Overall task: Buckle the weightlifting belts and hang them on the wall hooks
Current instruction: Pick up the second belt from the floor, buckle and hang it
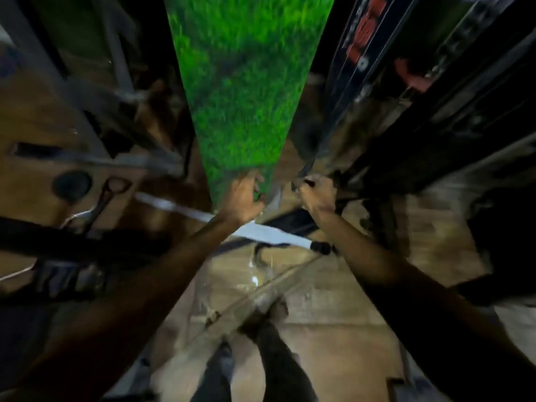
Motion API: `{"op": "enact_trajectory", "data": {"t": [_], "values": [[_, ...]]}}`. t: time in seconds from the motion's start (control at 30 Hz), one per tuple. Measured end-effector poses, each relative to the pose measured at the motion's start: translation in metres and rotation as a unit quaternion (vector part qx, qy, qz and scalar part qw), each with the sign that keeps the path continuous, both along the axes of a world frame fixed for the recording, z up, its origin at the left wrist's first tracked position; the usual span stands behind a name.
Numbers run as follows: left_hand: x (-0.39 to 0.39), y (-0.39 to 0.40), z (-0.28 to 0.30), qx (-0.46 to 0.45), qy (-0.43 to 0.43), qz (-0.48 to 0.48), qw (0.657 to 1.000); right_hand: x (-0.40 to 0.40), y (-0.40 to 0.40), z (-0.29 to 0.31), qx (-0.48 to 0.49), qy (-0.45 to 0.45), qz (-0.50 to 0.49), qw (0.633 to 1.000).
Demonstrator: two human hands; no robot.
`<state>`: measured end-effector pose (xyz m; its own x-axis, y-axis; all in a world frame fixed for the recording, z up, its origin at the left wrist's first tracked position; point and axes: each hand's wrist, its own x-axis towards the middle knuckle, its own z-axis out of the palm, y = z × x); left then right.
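The frame is dim and motion-blurred. A long black belt point(358, 50) with red lettering hangs at the upper right, and its dark strap runs down to my right hand point(317, 195). That hand is a fist and grips the strap's lower end. My left hand point(242, 197) reaches to the bottom tip of a green turf-covered panel point(246, 91), fingers curled against it. Blur hides whether it holds anything. No buckle or wall hook can be made out.
A white bar with a black end cap point(261, 233) crosses under both wrists. Grey metal frame bars point(95, 161) and a hanging metal handle point(107, 192) fill the left. Dark equipment point(464, 126) crowds the right. My legs point(272, 329) stand on a tan floor below.
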<state>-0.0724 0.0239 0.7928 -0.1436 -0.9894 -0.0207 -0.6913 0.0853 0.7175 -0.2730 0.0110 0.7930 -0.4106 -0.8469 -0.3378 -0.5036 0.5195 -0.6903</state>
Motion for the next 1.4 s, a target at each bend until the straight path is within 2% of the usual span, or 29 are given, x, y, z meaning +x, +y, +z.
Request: {"op": "enact_trajectory", "data": {"t": [0.17,0.4,0.53,0.73,0.93,1.13,1.4], "values": [[0.02,0.069,-0.099,0.083,-0.016,-0.026,0.996,0.037,0.076,-0.081,0.086,-0.074,0.005,0.994],[0.036,0.157,-0.237,0.152,-0.06,0.008,0.987,0.065,0.147,-0.226,0.183,-0.095,0.064,0.976],[0.04,0.194,-0.314,0.208,-0.088,0.037,0.973,0.071,0.181,-0.316,0.246,-0.104,0.056,0.962],[0.039,0.238,-0.411,0.269,-0.085,0.052,0.958,0.058,0.207,-0.419,0.247,-0.095,0.052,0.963],[0.029,0.254,-0.506,0.258,-0.087,0.038,0.961,0.048,0.205,-0.516,0.238,-0.047,0.074,0.967],[0.019,0.234,-0.583,0.24,-0.074,0.031,0.967,0.036,0.193,-0.606,0.235,0.0,0.07,0.97],[0.02,0.192,-0.673,0.205,-0.089,0.029,0.974,0.032,0.153,-0.698,0.174,0.052,0.059,0.982]]}}
